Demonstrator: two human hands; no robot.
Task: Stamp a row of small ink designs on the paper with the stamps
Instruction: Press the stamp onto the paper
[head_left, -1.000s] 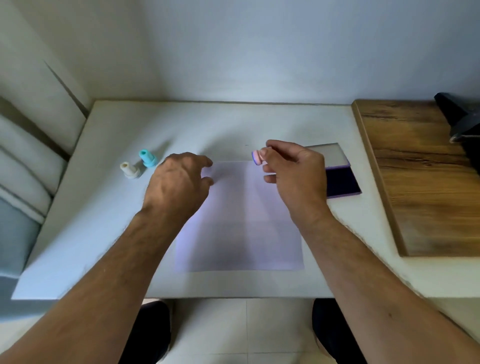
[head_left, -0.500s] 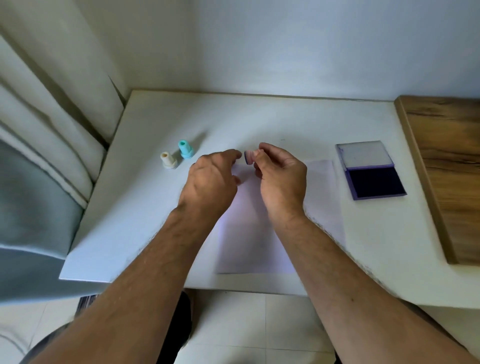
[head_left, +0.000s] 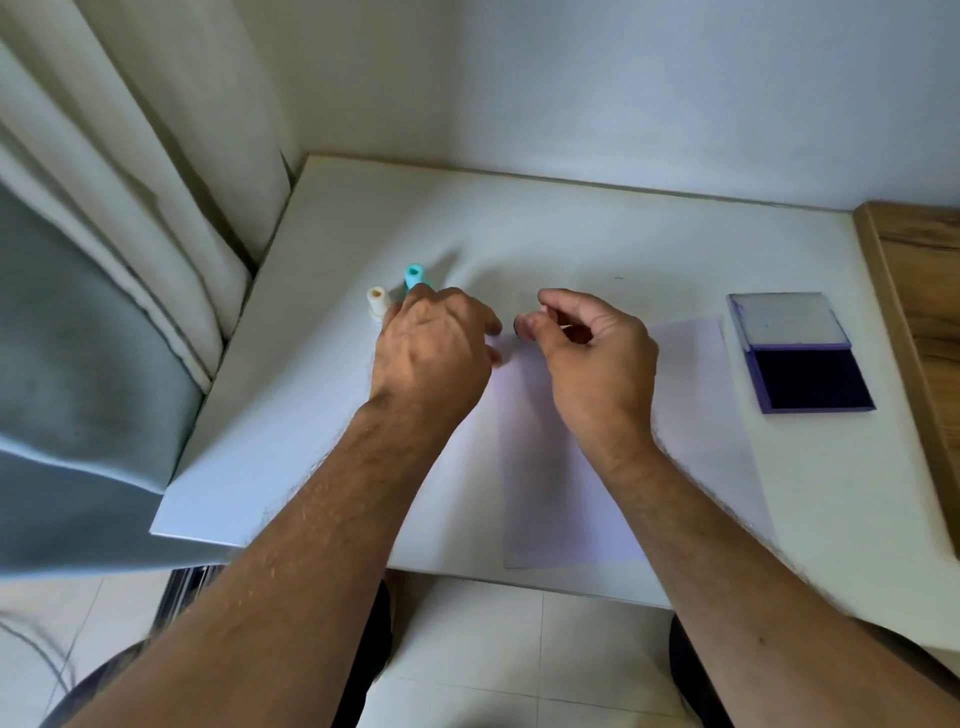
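Note:
A pale sheet of paper (head_left: 566, 467) lies on the white table (head_left: 519, 234), and no stamped marks show on it. My right hand (head_left: 592, 364) hovers over the paper's far left part, fingertips pinched on a small stamp (head_left: 519, 326) whose dark face points left. My left hand (head_left: 431, 353) rests at the paper's left edge, fingers apart and empty. A teal stamp (head_left: 414, 275) and a cream stamp (head_left: 376, 301) stand just beyond its fingers. The open purple ink pad (head_left: 808, 379) sits right of the paper.
A wooden surface (head_left: 919, 322) adjoins the table on the right. Curtains and a grey fabric (head_left: 93, 364) hang along the left edge. The wall runs close behind the table. Tiled floor shows below the near edge.
The camera view swung left. My right hand carried the small stamp leftward over the paper. My left hand slid left to the teal and cream stamps.

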